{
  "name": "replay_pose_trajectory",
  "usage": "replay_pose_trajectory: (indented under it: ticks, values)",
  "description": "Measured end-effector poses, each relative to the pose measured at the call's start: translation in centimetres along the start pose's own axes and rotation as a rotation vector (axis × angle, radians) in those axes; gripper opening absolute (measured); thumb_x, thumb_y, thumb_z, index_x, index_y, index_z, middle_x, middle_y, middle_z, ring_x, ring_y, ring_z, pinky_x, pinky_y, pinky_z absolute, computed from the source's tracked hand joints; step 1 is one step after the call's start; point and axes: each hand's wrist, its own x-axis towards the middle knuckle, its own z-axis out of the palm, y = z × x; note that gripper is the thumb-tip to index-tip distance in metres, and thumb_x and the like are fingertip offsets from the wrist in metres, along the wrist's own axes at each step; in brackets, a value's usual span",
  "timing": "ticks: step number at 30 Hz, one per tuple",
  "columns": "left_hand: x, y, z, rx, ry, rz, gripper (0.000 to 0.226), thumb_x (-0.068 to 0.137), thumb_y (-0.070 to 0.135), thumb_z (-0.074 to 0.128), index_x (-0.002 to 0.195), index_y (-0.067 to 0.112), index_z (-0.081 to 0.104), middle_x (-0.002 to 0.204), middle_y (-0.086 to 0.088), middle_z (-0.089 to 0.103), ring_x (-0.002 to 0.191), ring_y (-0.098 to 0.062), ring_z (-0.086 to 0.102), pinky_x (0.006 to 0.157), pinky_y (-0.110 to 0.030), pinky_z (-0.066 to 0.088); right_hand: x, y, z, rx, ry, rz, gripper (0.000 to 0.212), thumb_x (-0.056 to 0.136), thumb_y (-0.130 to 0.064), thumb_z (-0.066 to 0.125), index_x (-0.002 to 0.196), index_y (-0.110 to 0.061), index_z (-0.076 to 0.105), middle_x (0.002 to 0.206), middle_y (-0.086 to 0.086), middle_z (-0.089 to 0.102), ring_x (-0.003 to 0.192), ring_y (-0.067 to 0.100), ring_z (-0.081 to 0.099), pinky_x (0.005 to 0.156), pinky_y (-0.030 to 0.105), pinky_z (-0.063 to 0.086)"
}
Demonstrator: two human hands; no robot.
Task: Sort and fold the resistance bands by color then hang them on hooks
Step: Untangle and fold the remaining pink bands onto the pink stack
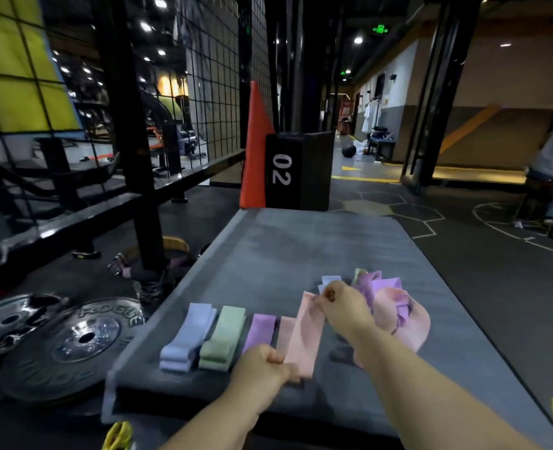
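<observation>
Pinched the near end of a pink band (307,336) in the left hand (265,362), fingers curled round the fabric. Gripped the far end in the right hand (343,306), thumb and fingers closed on it. Held flat and slanting between the two, just above the grey worktop (301,248).

Laid out in a row near the front edge, left to right: a folded pale blue band (187,336), a green band (224,336), a purple band (260,329) and a second pink band (284,332), this last partly hidden behind the held one.

Heaped loosely behind and right of the right hand: an unsorted pile (385,297) of purple, pink and paler bands.

Stacked on the floor at left: weight plates (83,339). Stood beyond the worktop's far end: a black box (288,170) marked 02, beside an orange pad (254,141).
</observation>
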Motion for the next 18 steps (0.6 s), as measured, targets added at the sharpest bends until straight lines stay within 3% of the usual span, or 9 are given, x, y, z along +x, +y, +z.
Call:
replay_pose_trajectory:
  ticks: [3,10,14,18]
  values:
    - [1.2,-0.4,-0.9,0.075,0.038,-0.011,0.029,0.068,0.022,0.079,0.071,0.018,0.051,0.067,0.005,0.055,0.061,-0.01,0.049,0.054,-0.021,0.035,1.2,-0.7,1.7,-0.001,-0.046,-0.019,0.019,0.091,-0.039,0.059,0.088,-0.021,0.054,0.086,-0.002,0.057,0.077,0.016,0.052,0.071,0.023,0.039]
    - [3.1,-1.6,-1.4,0.249,0.035,0.014,0.038,0.066,0.038,0.073,0.067,0.022,0.038,0.064,0.007,0.046,0.058,-0.011,0.042,0.05,-0.024,0.03,3.3,-1.0,4.5,-0.093,-0.095,0.024,0.024,0.088,-0.041,0.063,0.09,-0.018,0.056,0.088,0.001,0.057,0.08,0.018,0.052,0.073,0.026,0.042]
    - [3.2,-2.1,-1.2,0.372,0.015,0.031,0.031,0.07,0.041,0.066,0.07,0.022,0.041,0.073,0.007,0.055,0.07,-0.015,0.053,0.06,-0.025,0.038,3.9,-0.7,5.5,-0.286,-0.167,0.014,0.021,0.092,-0.034,0.058,0.097,-0.015,0.059,0.103,0.002,0.066,0.094,0.02,0.062,0.074,0.026,0.044]
    - [3.3,-2.4,-0.8,0.421,0.006,0.041,0.027,0.074,0.043,0.061,0.073,0.024,0.042,0.086,0.004,0.061,0.085,-0.017,0.059,0.069,-0.025,0.043,4.0,-0.3,6.4,-0.285,-0.172,0.046,0.016,0.09,-0.027,0.059,0.101,-0.015,0.06,0.104,0.001,0.068,0.098,0.021,0.063,0.078,0.028,0.047]
